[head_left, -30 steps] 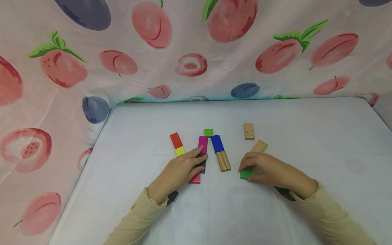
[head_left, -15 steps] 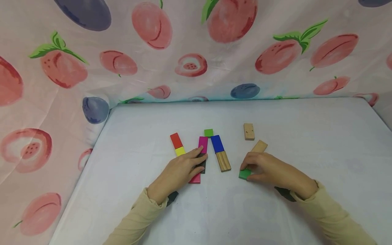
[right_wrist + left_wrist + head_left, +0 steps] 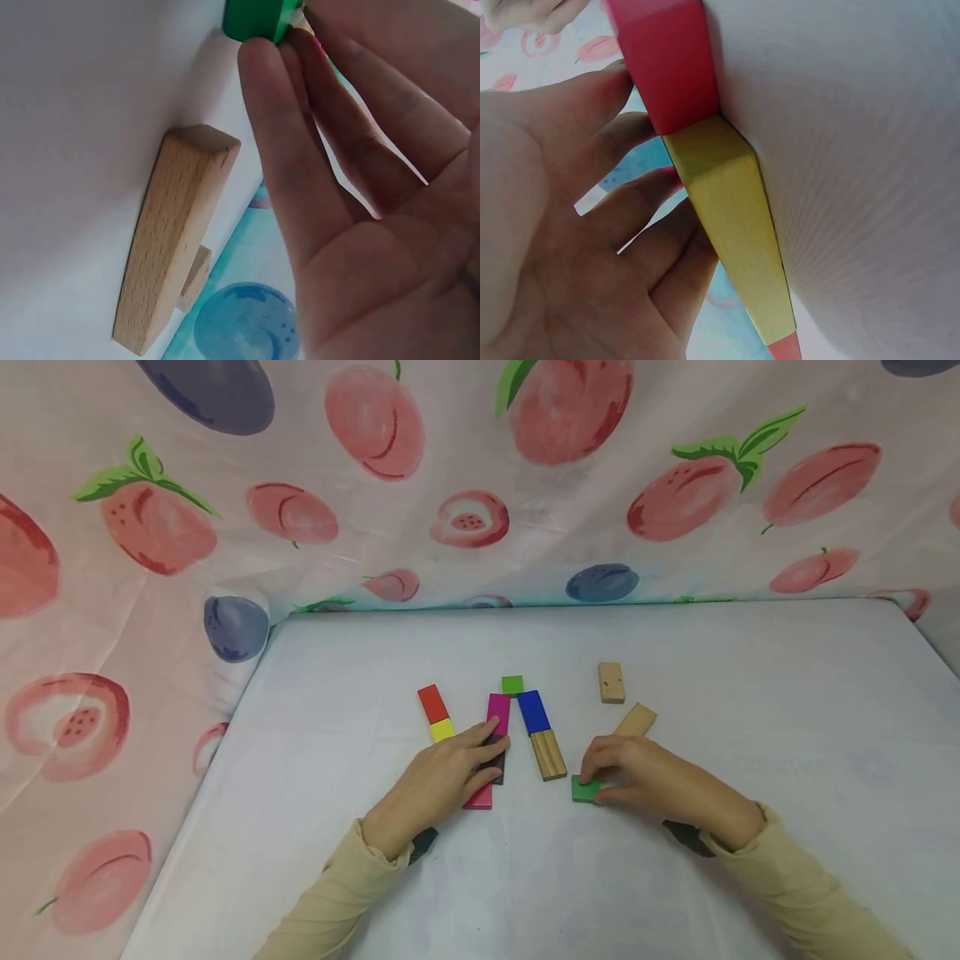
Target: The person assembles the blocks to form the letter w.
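My left hand (image 3: 435,781) rests with spread fingers on a magenta block (image 3: 498,704) and a black block (image 3: 495,767). By its thumb lies a pink block (image 3: 480,798), partly hidden. The left wrist view has a yellow block (image 3: 735,232) alongside this hand. Thumb and fingers of my right hand (image 3: 663,781) pinch a green block (image 3: 584,789) low over the white table. Its far end is covered by the fingers. Left of it, a blue block (image 3: 533,712) and a striped wooden block (image 3: 549,756) form a slanted line.
A red block (image 3: 432,704) adjoins the yellow one on the left. Behind the magenta block sits a light green block (image 3: 512,684). Two plain wooden blocks lie right: one farther back (image 3: 611,682), one beyond the right hand (image 3: 172,240). A fruit-print curtain (image 3: 540,527) backs the table.
My right hand has moved left with the green block, toward the striped wooden block, and the block has turned slightly. The left hand has stayed in place.
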The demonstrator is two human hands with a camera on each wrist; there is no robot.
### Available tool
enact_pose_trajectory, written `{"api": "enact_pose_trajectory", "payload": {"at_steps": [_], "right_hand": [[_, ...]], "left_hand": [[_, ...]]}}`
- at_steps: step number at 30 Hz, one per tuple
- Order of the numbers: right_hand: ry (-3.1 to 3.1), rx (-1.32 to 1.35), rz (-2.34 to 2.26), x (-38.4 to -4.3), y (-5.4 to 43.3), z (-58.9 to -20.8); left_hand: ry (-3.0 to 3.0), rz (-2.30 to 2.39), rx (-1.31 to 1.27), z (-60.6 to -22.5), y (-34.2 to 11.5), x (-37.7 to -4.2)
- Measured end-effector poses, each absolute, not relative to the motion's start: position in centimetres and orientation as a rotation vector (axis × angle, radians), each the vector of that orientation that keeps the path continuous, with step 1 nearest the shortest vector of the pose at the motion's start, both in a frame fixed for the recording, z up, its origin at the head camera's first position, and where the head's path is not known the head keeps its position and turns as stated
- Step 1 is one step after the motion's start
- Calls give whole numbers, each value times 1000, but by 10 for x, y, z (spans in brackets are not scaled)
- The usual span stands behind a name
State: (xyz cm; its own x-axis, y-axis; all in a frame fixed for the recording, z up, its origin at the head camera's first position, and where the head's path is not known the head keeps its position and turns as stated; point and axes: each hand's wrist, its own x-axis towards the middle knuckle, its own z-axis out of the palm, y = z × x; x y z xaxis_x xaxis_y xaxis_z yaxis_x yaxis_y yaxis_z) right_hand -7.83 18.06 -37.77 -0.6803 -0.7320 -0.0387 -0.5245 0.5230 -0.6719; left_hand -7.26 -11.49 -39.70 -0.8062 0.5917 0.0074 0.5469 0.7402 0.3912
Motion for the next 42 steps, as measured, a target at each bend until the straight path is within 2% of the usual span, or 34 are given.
{"api": "enact_pose_trajectory", "payload": {"at_steps": [42], "right_hand": [[2507,-1044,-850,-75,168,-383]], "left_hand": [[2820,567,910,-396,-114,-73]]}}
